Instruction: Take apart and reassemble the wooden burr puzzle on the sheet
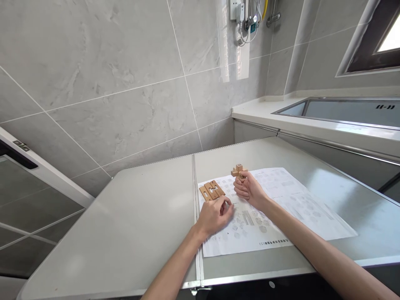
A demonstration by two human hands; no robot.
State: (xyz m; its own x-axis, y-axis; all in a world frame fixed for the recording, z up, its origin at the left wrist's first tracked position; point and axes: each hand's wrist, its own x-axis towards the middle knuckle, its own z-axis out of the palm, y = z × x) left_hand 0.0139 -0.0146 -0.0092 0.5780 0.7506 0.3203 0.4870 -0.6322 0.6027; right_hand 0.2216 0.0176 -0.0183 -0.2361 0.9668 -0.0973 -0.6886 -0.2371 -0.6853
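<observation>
My right hand (245,188) grips a small wooden interlocking block puzzle (238,168), its crossed bars standing up above the fingertips. The lower part of the puzzle is hidden by the fingers. My left hand (215,214) rests on a printed white sheet (281,196) with its fingers curled and the thumb close to the index finger; whatever may be between them is too small to make out. Just beyond its knuckles lie flat wooden pieces (212,190) with cut-out slots, side by side on the edge of the sheet.
The sheet covers part of a pale folding table (150,216) with a metal seam (196,208). A grey tiled wall (131,75) rises behind. At the right stands a counter (253,109) with a sink (340,110); an outlet with cables (240,14) is above.
</observation>
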